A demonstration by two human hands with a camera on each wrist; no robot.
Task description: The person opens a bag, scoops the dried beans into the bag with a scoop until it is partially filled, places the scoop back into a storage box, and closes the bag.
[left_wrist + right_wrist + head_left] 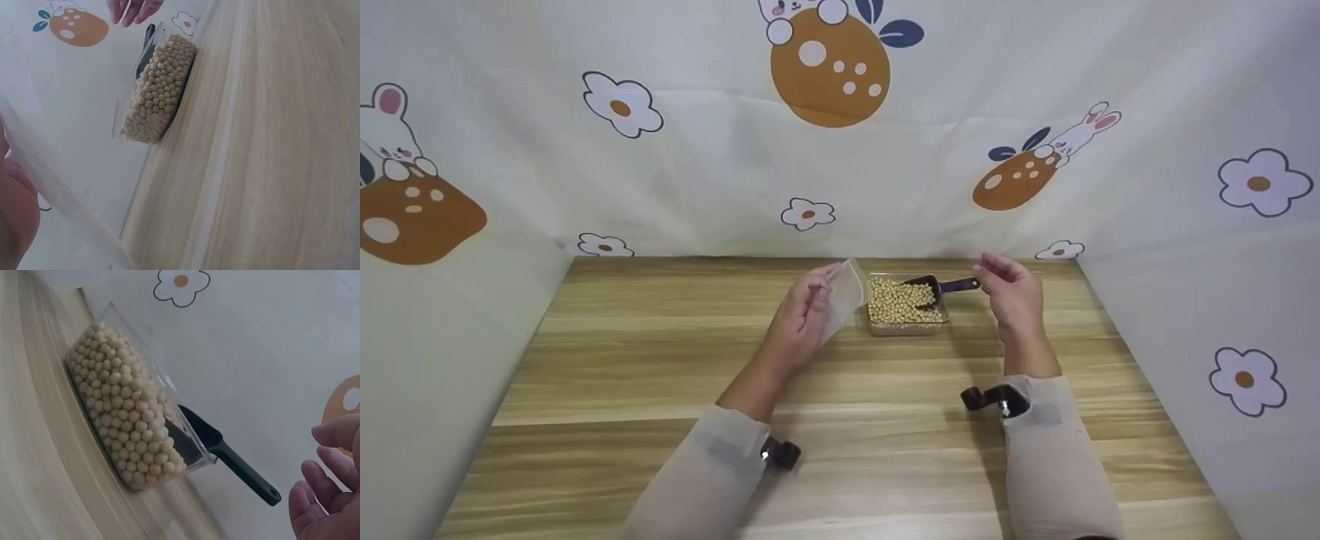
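A clear plastic box [906, 328] filled with round, pale yellow soybeans [896, 301] stands near the back of the table. Sunk into the beans is the blade of a black scoop [958, 285], its handle sticking out over the right rim. My left hand [802, 315] holds a translucent plastic bag [847, 296] just left of the box, its mouth edge toward the beans. Close to the end of the scoop handle, my right hand [1014, 294] hovers with loosely bent fingers and nothing in them. In the right wrist view, a gap shows between the fingertips [320, 433] and the handle.
The wood-grain table [645, 360] meets a pale printed cloth [705, 172] right behind the box, with more cloth along both sides. Each sleeve carries a small black wrist camera [786, 454].
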